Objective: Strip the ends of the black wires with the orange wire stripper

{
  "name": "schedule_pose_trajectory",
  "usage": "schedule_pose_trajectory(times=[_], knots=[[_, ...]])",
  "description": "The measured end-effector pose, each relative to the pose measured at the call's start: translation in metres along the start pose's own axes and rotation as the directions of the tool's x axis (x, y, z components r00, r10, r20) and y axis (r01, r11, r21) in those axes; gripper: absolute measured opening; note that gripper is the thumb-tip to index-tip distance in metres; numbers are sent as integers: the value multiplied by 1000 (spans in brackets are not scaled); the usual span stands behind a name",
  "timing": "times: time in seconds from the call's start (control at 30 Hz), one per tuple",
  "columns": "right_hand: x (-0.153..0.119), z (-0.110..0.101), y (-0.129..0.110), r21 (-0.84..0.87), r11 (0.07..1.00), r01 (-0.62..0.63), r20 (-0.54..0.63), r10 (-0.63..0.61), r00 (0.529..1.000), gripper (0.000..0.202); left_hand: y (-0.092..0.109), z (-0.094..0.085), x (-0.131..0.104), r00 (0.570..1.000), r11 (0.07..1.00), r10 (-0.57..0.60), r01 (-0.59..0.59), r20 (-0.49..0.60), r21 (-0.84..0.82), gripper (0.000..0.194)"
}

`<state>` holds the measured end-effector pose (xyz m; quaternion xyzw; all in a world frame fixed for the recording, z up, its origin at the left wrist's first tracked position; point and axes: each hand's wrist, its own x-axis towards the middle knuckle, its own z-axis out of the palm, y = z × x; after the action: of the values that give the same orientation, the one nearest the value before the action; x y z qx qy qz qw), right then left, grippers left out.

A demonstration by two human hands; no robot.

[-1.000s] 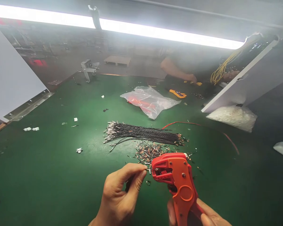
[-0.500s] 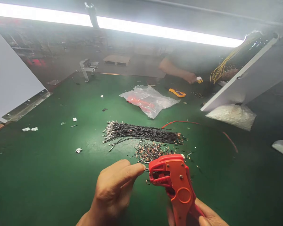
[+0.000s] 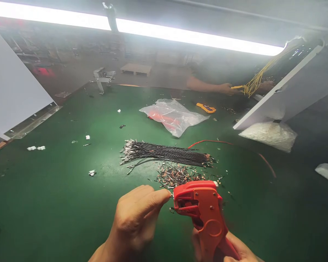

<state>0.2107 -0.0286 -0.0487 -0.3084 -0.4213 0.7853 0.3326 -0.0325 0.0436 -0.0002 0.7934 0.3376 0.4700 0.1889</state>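
Observation:
My left hand pinches a short wire between thumb and forefinger, its end at the jaws of a red and orange wire stripper. The stripper's handles are wrapped by my right hand, partly cut off at the bottom edge. Just beyond the tool lies a pile of black and copper wire scraps. Behind that, a bundle of black wires rests with silver terminals at the left end and bare copper at the right.
A clear plastic bag with something red lies on the green table. An orange hand tool and a filled bag are farther right. Across the table, another person's arm reaches toward yellow wires.
Both my hands and the stripper have shifted slightly right in view. The stripper's handle looks squeezed a little closer. The other person's hand has moved to the yellow wires.

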Motion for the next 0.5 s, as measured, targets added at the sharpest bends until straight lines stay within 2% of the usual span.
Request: schedule_pose_trajectory(times=[0.1,0.2,0.4,0.5], knots=[[2,-4,10,-21,999,34,-1,-34,999,53,2,3,0,1000,1000,3,-3,-10,-16,28],[1,-7,16,24,999,40,-3,-40,999,49,5,9,0,998,999,-27,25,-65,-32,26],[-3,1,1,31,998,-60,-145,64,987,61,9,21,-4,982,987,-148,139,-119,-78,17],[-3,4,-3,106,993,-52,-93,62,994,60,10,25,-6,973,981,-180,167,-143,-102,15]])
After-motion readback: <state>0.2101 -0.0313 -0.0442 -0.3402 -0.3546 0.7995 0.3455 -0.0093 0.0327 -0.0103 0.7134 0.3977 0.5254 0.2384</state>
